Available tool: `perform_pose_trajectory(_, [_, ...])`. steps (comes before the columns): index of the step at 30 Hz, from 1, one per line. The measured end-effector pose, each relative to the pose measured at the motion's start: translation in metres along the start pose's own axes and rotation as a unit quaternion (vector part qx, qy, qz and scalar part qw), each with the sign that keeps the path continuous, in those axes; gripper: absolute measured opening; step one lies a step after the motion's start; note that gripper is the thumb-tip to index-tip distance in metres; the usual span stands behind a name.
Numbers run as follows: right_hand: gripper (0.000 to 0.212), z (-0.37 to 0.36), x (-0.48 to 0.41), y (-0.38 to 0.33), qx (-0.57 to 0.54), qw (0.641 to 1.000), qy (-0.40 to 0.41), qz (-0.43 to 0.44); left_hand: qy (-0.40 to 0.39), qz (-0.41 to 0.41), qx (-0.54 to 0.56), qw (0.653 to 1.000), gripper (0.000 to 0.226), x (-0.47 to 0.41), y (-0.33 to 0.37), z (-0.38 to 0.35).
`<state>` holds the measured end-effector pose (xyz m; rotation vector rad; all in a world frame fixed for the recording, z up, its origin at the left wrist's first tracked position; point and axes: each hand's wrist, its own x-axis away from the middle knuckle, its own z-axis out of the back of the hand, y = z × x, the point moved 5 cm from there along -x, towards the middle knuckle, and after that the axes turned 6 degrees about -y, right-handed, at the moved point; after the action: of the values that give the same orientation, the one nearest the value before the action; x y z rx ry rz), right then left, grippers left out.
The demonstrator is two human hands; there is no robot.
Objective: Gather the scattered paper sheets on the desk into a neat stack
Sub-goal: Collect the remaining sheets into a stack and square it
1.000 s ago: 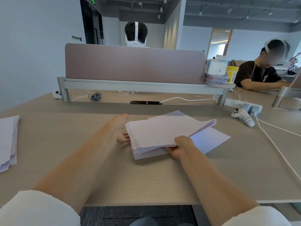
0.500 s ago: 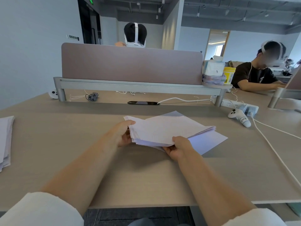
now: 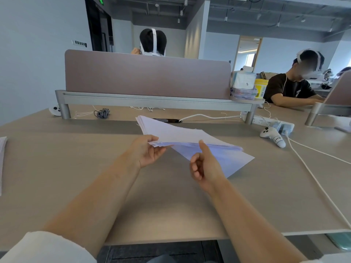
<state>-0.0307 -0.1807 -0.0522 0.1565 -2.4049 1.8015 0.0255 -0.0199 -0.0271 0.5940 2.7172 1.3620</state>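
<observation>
A thick stack of white paper sheets point(image 3: 176, 133) is lifted off the desk point(image 3: 171, 196) and tilted, with its far corner raised. My left hand point(image 3: 146, 152) pinches the stack's near left corner, thumb on top. Just below the stack's near edge is my right hand point(image 3: 205, 166); its fingers are curled and hold nothing, and the thumb points up at that edge. One loose sheet point(image 3: 233, 160) lies flat on the desk under and to the right of the stack.
Another paper pile point(image 3: 2, 149) lies at the desk's left edge. To the right are a white controller point(image 3: 273, 136), a power strip point(image 3: 266, 121) and a long white cable point(image 3: 313, 177). A divider panel point(image 3: 148, 76) closes the back. Two people sit beyond.
The stack has been raised off the desk and tilted up at its far end. My right hand has let go of the near edge. My left hand has shifted to the near corner.
</observation>
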Motion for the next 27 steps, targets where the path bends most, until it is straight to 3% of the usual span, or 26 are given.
perform_pose_trajectory(2, [0.051, -0.001, 0.005, -0.006, 0.130, 0.991, -0.027, 0.021, -0.009, -0.018, 0.033, 0.999, 0.019, -0.002, 0.007, -0.005])
perform_pose_trajectory(3, [0.046, 0.003, 0.003, -0.009, 0.238, 0.970, -0.003, 0.050, -0.011, -0.026, 0.041, 0.999, 0.020, -0.003, 0.010, -0.007])
perform_pose_trajectory(6, [0.019, 0.019, -0.003, -0.019, 0.510, 0.840, 0.123, 0.134, -0.009, -0.042, 0.043, 0.998, 0.018, -0.005, 0.016, -0.015])
perform_pose_trajectory(9, [0.057, 0.020, -0.018, 0.001, 0.632, 0.772, 0.055, 0.040, 0.011, -0.046, 0.033, 0.998, 0.012, -0.009, 0.014, -0.013])
perform_pose_trajectory(11, [0.064, 0.017, -0.022, 0.011, 0.692, 0.722, 0.015, 0.021, 0.015, -0.042, 0.020, 0.999, 0.009, -0.011, 0.012, -0.009])
perform_pose_trajectory(19, [0.051, 0.021, -0.021, 0.001, 0.681, 0.728, 0.018, 0.080, 0.023, -0.052, 0.035, 0.998, 0.011, -0.008, 0.017, 0.006])
perform_pose_trajectory(24, [0.050, 0.021, -0.020, 0.002, 0.720, 0.689, 0.038, 0.074, -0.016, -0.055, 0.054, 0.997, 0.013, -0.005, 0.019, 0.000])
perform_pose_trajectory(27, [0.058, 0.019, -0.019, 0.005, 0.726, 0.683, 0.025, 0.078, -0.028, -0.057, 0.045, 0.997, 0.013, -0.010, 0.024, -0.015])
